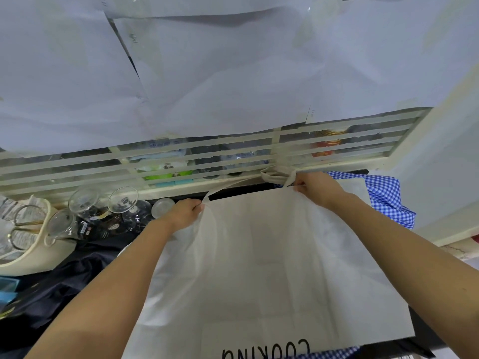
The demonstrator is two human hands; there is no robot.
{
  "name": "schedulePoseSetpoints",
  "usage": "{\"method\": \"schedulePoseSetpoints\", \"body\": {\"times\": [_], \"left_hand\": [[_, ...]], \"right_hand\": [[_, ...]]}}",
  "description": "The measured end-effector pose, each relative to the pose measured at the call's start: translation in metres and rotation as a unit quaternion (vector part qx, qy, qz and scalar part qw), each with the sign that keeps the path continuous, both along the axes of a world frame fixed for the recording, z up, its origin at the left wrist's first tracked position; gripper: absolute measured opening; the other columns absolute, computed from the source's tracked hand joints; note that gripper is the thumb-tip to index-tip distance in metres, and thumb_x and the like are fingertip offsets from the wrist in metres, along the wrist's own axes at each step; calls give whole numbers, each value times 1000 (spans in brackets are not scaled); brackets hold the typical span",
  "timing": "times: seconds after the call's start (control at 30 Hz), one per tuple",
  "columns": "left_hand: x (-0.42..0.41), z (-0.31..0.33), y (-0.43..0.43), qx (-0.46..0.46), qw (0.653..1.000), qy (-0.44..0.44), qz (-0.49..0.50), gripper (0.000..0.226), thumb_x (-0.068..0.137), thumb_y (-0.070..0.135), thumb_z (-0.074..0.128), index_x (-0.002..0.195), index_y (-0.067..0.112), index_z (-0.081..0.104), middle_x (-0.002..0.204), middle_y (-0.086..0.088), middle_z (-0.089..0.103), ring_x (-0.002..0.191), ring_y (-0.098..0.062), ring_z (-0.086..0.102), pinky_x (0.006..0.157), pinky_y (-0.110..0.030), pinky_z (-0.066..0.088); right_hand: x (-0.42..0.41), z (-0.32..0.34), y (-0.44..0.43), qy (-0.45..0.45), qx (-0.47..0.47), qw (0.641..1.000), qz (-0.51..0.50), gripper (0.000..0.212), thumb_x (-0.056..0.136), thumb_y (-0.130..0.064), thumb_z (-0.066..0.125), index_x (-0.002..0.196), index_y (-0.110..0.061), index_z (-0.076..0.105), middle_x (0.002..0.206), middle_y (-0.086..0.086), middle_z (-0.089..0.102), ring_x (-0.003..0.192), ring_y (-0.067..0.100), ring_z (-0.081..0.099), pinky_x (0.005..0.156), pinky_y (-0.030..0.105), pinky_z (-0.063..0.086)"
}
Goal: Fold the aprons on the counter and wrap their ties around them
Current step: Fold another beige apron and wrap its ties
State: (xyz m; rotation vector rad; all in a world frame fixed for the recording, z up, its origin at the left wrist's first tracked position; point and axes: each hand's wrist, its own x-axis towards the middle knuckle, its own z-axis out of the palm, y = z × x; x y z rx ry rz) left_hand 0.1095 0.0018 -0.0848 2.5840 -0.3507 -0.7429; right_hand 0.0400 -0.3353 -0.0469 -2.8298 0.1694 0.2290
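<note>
Together, hands [185,212] [317,187] grip apron [259,255] (far edge).

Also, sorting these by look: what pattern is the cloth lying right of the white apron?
The cloth is blue-and-white gingham check; the head view shows it best.

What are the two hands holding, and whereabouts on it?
The white apron, by its far edge: the left hand pinches the left corner where a tie starts, the right hand grips the edge near the bunched tie.
</note>
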Motion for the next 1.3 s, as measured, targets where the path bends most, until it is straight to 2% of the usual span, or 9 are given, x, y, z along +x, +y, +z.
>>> {"method": "schedulePoseSetpoints", "body": {"times": [0.17, 0.23, 0.3, 0.53, 0.63, 0.93, 1.03, 1.2, 1.3], "left_hand": [[1, 15, 11, 136, 989, -13, -59, 8, 92, 16, 54, 89, 19, 60, 82, 3, 57, 80, -16, 52, 66, -24, 35], [1, 21, 15, 192, 977, -32, -89, 15, 88, 11, 51, 80, 20, 61, 84, 1, 60, 83, -20, 55, 69, -26, 38], [0, 28, 15, 186, 976, -69, -89, 20, 88, 8, 47, 70, 13, 55, 80, -5, 57, 86, -28, 57, 69, -29, 40], [0, 47, 9, 256, 937, -232, -47, 26, 89, 3, 44, 111, 5, 59, 104, -12, 64, 91, -29, 62, 72, -34, 46], [-16, 44, -2, 192, 938, -289, -8, 37, 85, -3, 46, 121, 1, 52, 110, -17, 58, 93, -33, 58, 70, -36, 44], [-168, -23, -66, -80, 981, -158, -84, 35, 98, 20, 41, 129, 6, 48, 122, -9, 54, 100, -24, 59, 86, -26, 44], [-211, -51, -67, -83, 976, -164, -121, 53, 89, 33, 36, 133, 5, 47, 131, -10, 51, 114, -22, 54, 103, -25, 38], [-249, -77, -68, -10, 971, -146, -189, 67, 82, 44, 38, 139, 8, 39, 140, -8, 49, 128, -20, 45, 93, -41, 48], [-245, -90, -69, 44, 972, -118, -197, 87, 84, 62, 17, 151, 7, 6, 159, -6, 10, 145, -19, 15, 108, -54, 29]], "right_hand": [[1, -9, -6, 17, -45, 999, 9, 24, 98, -25, 47, 98, -14, 68, 96, 10, 67, 88, 25, 60, 91, 36, 45], [-2, -13, -7, 8, -43, 999, 6, 32, 102, -28, 38, 99, -15, 67, 96, 10, 67, 90, 26, 59, 95, 37, 40], [-4, -17, -9, -9, -38, 999, 1, 40, 104, -31, 31, 100, -16, 68, 98, 10, 67, 90, 26, 60, 94, 35, 42], [-10, -16, -9, -41, -84, 996, 3, 21, 98, -20, 49, 102, -14, 69, 111, 11, 60, 104, 28, 52, 93, 35, 43], [-13, -15, -5, -49, -59, 996, -39, 21, 97, -20, 51, 104, -13, 69, 114, 12, 58, 101, 29, 55, 87, 32, 47], [-99, -31, 53, -49, 135, 989, -46, 29, 99, -11, 42, 125, -14, 54, 121, 6, 59, 105, 24, 58, 85, 28, 41], [-158, -51, 67, -99, 176, 978, -56, 22, 96, -11, 50, 114, -14, 61, 107, 2, 64, 87, 18, 62, 78, 24, 46], [-237, -87, 70, -77, 221, 963, -137, 13, 92, -10, 58, 103, -15, 65, 93, 0, 67, 74, 14, 60, 73, 27, 50], [-259, -97, 59, -74, 225, 948, -214, 7, 89, -11, 62, 94, -17, 63, 79, -1, 65, 70, 18, 60, 69, 33, 50]]}}
